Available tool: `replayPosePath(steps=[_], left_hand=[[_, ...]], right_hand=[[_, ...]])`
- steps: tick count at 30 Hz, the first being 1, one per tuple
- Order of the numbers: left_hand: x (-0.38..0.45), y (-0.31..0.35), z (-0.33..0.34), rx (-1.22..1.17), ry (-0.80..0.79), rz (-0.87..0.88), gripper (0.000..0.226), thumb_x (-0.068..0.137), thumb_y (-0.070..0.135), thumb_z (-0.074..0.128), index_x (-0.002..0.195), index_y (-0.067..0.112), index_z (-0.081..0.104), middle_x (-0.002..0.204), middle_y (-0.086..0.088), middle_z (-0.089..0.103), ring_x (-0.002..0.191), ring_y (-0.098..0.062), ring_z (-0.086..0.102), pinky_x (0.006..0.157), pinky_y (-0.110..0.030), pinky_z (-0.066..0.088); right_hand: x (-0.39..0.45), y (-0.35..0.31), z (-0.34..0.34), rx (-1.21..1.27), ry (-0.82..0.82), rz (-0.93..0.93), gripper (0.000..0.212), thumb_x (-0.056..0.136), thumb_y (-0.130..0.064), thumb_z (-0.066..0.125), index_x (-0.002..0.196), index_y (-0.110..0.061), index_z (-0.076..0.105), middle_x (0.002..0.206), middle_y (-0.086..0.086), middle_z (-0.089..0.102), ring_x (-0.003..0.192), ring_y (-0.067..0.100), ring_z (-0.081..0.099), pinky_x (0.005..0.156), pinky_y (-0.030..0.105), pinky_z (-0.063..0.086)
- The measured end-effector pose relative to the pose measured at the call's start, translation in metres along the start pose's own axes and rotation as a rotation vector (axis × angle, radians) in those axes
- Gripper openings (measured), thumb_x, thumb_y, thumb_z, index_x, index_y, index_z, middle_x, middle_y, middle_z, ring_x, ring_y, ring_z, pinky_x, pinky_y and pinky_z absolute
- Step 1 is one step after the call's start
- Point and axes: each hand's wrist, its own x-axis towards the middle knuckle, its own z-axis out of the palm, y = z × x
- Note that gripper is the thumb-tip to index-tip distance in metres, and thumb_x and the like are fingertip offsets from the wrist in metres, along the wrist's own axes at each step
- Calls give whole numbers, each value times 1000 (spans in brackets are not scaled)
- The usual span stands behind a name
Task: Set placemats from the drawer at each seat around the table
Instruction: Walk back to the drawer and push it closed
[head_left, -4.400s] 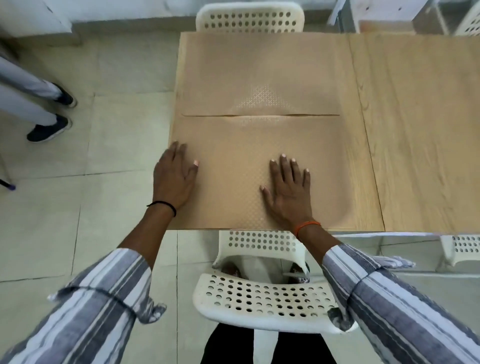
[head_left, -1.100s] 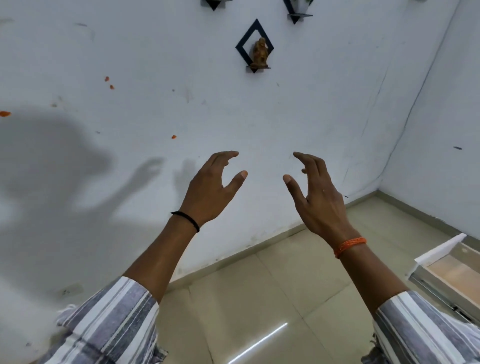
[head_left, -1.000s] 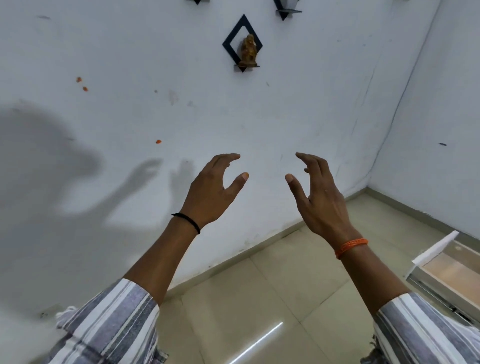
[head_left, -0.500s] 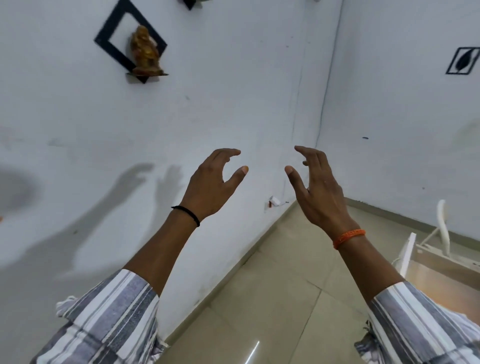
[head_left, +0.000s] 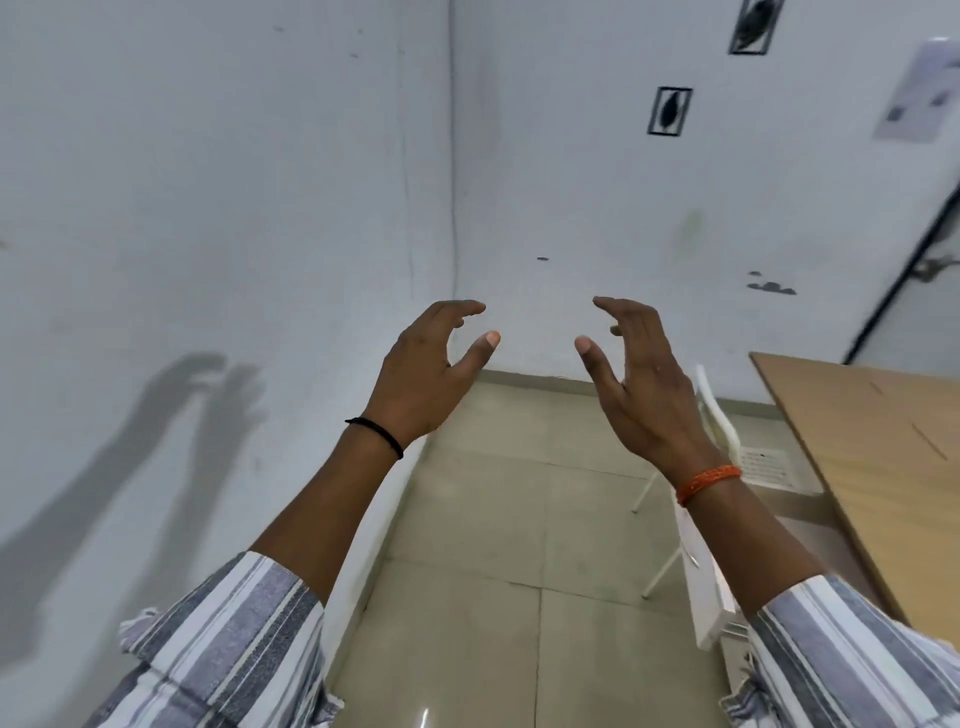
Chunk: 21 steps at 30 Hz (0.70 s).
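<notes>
My left hand (head_left: 426, 371) and my right hand (head_left: 636, 384) are raised in front of me at chest height, palms facing each other, fingers curled and spread, with nothing in either. A wooden table (head_left: 878, 447) shows its bare corner at the right edge. The open white drawer (head_left: 701, 587) juts out below my right forearm, which hides most of it. No placemat is in view.
A white wall corner (head_left: 453, 197) stands straight ahead, with a tiled floor (head_left: 498, 519) running along it. A white chair (head_left: 719, 421) stands beside the table, behind my right wrist. Black framed leaf pictures (head_left: 669, 111) hang on the right wall.
The view has swung right from the wall with the small figure to the room corner. The table and chair have come into view. Both hands keep the same raised, empty pose.
</notes>
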Motion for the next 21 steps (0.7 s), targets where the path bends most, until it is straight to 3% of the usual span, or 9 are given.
replayPosePath(steps=[9,13,17,21], left_hand=[[141,-72,71,-219,-259,189,43,93,52,52,127,27,58,127,17,59,115,-2,55,87,-35,53],[178,-77,113,-315,-339,248,44,92,54,51,126,28,58,126,18,59,115,-1,56,89,-37,53],[207,-78,171,-373,-455,314,40,94,52,52,127,30,57,126,20,58,115,-1,55,89,-36,53],[234,-74,237,-420,-550,372,39,94,51,53,127,30,57,126,18,58,115,0,55,92,-35,52]], right_hand=[[71,36,48,-204,189,224,50,99,-54,42,142,-28,41,142,-10,41,123,12,52,70,28,48],[82,58,49,-302,241,295,52,98,-57,39,142,-30,40,142,-11,41,124,8,51,65,20,43],[88,98,47,-389,295,398,55,98,-58,36,143,-28,40,143,-8,41,125,11,50,74,25,44],[89,149,44,-470,319,480,53,99,-55,37,143,-26,39,144,-5,40,123,12,51,67,22,43]])
